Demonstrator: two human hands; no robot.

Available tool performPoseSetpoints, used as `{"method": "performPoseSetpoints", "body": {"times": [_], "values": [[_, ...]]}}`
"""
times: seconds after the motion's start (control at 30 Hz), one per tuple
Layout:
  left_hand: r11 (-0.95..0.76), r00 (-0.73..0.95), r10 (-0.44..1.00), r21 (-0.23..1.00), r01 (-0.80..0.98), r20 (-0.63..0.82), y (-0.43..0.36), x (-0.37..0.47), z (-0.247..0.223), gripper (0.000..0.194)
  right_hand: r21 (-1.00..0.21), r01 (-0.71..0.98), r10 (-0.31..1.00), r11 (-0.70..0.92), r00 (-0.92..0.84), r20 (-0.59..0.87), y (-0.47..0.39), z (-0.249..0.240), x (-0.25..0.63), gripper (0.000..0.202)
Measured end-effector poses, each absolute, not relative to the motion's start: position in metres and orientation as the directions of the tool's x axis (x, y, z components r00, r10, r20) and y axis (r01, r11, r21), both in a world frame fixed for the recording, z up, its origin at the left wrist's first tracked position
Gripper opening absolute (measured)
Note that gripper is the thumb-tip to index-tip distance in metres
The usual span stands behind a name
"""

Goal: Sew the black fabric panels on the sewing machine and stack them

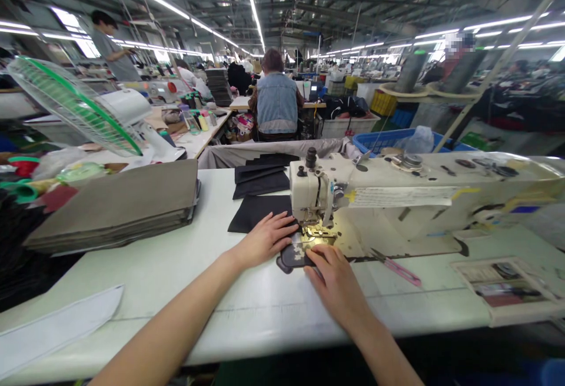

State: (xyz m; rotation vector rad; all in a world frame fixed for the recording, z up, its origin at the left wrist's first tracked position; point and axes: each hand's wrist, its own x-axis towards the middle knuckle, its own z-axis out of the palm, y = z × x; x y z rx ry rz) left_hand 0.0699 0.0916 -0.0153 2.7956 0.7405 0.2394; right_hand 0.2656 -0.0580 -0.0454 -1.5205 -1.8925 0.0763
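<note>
A black fabric piece (256, 212) lies on the pale green table, its right end by the needle area of a cream sewing machine (305, 193). My left hand (266, 239) rests palm down at the fabric's lower right edge, fingers stretched out toward the needle. Just in front of the lit needle plate (318, 234), my right hand (333, 274) is bent over the machine bed, thumb and fingertips near each other; whether anything is between them is hidden. More black pieces (261, 181) lie stacked behind the first one.
Pink-handled snips (402, 271) lie right of my right hand. A thick stack of grey-brown fabric (119, 203) and a green-rimmed fan (83, 103) are at the left. A tray of small parts (507, 289) sits at the right. A person in a denim vest (277, 103) sits ahead.
</note>
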Motion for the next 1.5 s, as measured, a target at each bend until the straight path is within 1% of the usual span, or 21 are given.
{"method": "performPoseSetpoints", "body": {"times": [0.2,0.33,0.4,0.53,0.63,0.7,0.77,0.83,0.9,0.93,0.97,1.0,1.03,1.07,1.13,1.17,1.2,1.3,1.4,1.43,1.5], "values": [[-0.835,0.852,0.519,0.252,0.490,0.064,0.089,0.070,-0.013,0.043,-0.452,0.837,0.877,0.307,-0.064,0.477,-0.055,-0.047,0.266,0.024],[-0.740,0.739,0.667,0.207,0.640,0.100,0.087,0.074,-0.018,0.060,-0.453,0.833,0.867,0.317,-0.061,0.494,-0.059,-0.047,0.266,0.022],[-0.689,0.688,0.721,0.194,0.698,0.084,0.085,0.073,-0.016,0.068,-0.459,0.834,0.858,0.307,-0.034,0.512,-0.064,-0.048,0.268,0.022],[-0.661,0.675,0.737,0.187,0.727,-0.020,0.078,0.061,-0.006,0.056,-0.477,0.834,0.844,0.278,0.025,0.535,-0.072,-0.053,0.276,0.022],[-0.651,0.660,0.751,0.186,0.736,0.016,0.072,0.051,0.001,0.054,-0.476,0.832,0.844,0.284,0.019,0.537,-0.073,-0.055,0.279,0.022],[-0.632,0.633,0.769,0.244,0.735,0.085,0.070,0.047,0.004,0.047,-0.468,0.835,0.847,0.290,0.005,0.532,-0.072,-0.055,0.279,0.023],[-0.574,0.552,0.816,0.363,0.734,0.172,0.072,0.044,0.009,0.038,-0.461,0.836,0.848,0.298,-0.010,0.530,-0.071,-0.055,0.278,0.024],[-0.453,0.338,0.892,0.571,0.685,0.302,0.078,0.040,0.013,0.037,-0.460,0.835,0.847,0.303,-0.014,0.532,-0.070,-0.054,0.277,0.023],[-0.348,0.035,0.918,0.762,0.547,0.394,0.085,0.035,0.016,0.042,-0.459,0.836,0.845,0.299,-0.008,0.534,-0.070,-0.054,0.276,0.022],[-0.331,-0.074,0.904,0.800,0.501,0.421,0.087,0.031,0.015,0.047,-0.459,0.838,0.847,0.293,-0.005,0.532,-0.070,-0.054,0.277,0.022],[-0.341,-0.110,0.883,0.786,0.516,0.456,0.089,0.027,0.012,0.055,-0.459,0.840,0.850,0.288,-0.003,0.527,-0.070,-0.054,0.277,0.021],[-0.369,-0.072,0.866,0.728,0.578,0.495,0.088,0.023,0.009,0.065,-0.459,0.842,0.853,0.285,-0.004,0.522,-0.070,-0.054,0.277,0.021],[-0.421,0.043,0.851,0.630,0.653,0.523,0.085,0.020,0.004,0.072,-0.460,0.842,0.855,0.283,-0.004,0.519,-0.070,-0.053,0.278,0.022],[-0.498,0.211,0.829,0.511,0.700,0.518,0.080,0.018,-0.001,0.075,-0.463,0.841,0.855,0.282,-0.002,0.518,-0.070,-0.052,0.277,0.022],[-0.671,0.550,0.735,0.306,0.676,0.396,0.065,0.016,-0.008,0.073,-0.477,0.834,0.854,0.277,0.014,0.520,-0.070,-0.048,0.275,0.024],[-0.729,0.659,0.683,0.240,0.641,0.315,0.056,0.017,-0.009,0.070,-0.486,0.830,0.852,0.274,0.025,0.522,-0.070,-0.045,0.273,0.026],[-0.760,0.719,0.650,0.192,0.621,0.246,0.046,0.019,-0.007,0.066,-0.495,0.824,0.851,0.276,0.030,0.524,-0.070,-0.042,0.269,0.027],[-0.751,0.740,0.660,0.094,0.653,0.127,0.022,0.028,0.007,0.049,-0.487,0.811,0.860,0.325,-0.039,0.509,-0.070,-0.032,0.257,0.032],[-0.745,0.743,0.666,0.079,0.662,0.064,0.014,0.039,0.019,0.028,-0.445,0.817,0.870,0.367,-0.131,0.476,-0.068,-0.032,0.249,0.032],[-0.748,0.745,0.664,0.097,0.657,0.066,0.015,0.042,0.019,0.025,-0.436,0.822,0.871,0.366,-0.138,0.471,-0.067,-0.035,0.249,0.031],[-0.770,0.767,0.635,0.153,0.619,0.092,0.020,0.047,0.013,0.033,-0.435,0.827,0.874,0.356,-0.130,0.469,-0.067,-0.040,0.251,0.030]]}}
